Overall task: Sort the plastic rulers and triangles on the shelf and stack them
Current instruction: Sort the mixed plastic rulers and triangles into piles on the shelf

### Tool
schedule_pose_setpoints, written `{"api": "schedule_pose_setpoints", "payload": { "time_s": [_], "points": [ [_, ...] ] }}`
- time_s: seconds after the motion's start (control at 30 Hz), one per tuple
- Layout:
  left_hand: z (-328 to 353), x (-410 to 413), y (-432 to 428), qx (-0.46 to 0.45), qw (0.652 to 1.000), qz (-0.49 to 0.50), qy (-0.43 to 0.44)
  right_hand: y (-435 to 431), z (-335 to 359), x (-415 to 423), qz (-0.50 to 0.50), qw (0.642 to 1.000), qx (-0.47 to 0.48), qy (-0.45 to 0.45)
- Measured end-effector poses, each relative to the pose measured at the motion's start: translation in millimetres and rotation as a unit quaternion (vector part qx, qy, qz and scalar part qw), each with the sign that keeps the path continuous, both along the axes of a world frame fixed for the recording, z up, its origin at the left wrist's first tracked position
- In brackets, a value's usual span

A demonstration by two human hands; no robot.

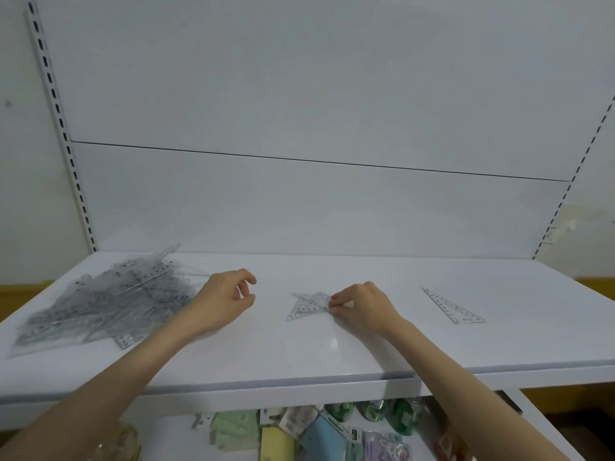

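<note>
On the shelf (pixel 332 357), right hand (pixel 361 306) pinches the clear triangle (pixel 307 306) by its corner; thin, slick, probably light; left hand (pixel 226 299) loosely curled, holding nothing.

Ruler heap (pixel 100 301) crowds shelf (pixel 332 357) left; open lane beside right triangle (pixel 452 306)

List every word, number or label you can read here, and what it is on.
None can be read.
Scale numbers on the small triangle, the long triangle and the pile of rulers: too small.
Labels on the packets lower down: blurred.
</note>
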State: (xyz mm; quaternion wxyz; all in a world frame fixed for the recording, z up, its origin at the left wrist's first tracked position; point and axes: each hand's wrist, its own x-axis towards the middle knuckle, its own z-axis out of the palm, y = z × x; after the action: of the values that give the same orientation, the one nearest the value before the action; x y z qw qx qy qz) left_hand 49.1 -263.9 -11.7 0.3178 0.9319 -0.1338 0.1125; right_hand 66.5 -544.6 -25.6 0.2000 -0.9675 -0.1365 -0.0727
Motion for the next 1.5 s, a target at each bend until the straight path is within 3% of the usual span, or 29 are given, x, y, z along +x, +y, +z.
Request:
{"api": "schedule_pose_setpoints", "payload": {
  "time_s": [0.27, 0.57, 0.73, 0.8, 1.03, 1.23, 1.5],
  "points": [
    [19.3, -13.4, 44.0, 0.019, 0.999, 0.022, -0.022, 26.8, 23.0, 3.8, 0.031, 0.997, 0.023, -0.063],
    [41.0, -51.8, 202.7, -0.018, 0.986, 0.155, -0.054, 158.8, 41.7, 5.3, 0.127, 0.986, 0.104, -0.036],
    [27.3, -66.1, 253.3, -0.007, 0.987, 0.159, -0.028, 229.8, 41.7, -6.0, 0.115, 0.987, 0.112, -0.03],
    [20.1, -66.5, 260.2, -0.001, 0.99, 0.14, -0.029, 246.1, 38.7, -13.0, 0.091, 0.99, 0.107, -0.028],
    [-6.1, -41.4, 248.1, 0.081, 0.994, 0.067, -0.031, 257.4, 26.9, -31.4, 0.06, 0.997, -0.045, 0.015],
    [-15.8, -25.7, 260.1, 0.073, 0.991, 0.089, 0.066, 249.0, 26.1, -26.0, 0.059, 0.995, 0.042, 0.065],
    [-14.2, -20.4, 260.9, -0.005, 0.993, 0.119, 0.001, 226.6, 33.3, -18.0, 0.032, 0.987, 0.126, 0.098]
  ]
}}
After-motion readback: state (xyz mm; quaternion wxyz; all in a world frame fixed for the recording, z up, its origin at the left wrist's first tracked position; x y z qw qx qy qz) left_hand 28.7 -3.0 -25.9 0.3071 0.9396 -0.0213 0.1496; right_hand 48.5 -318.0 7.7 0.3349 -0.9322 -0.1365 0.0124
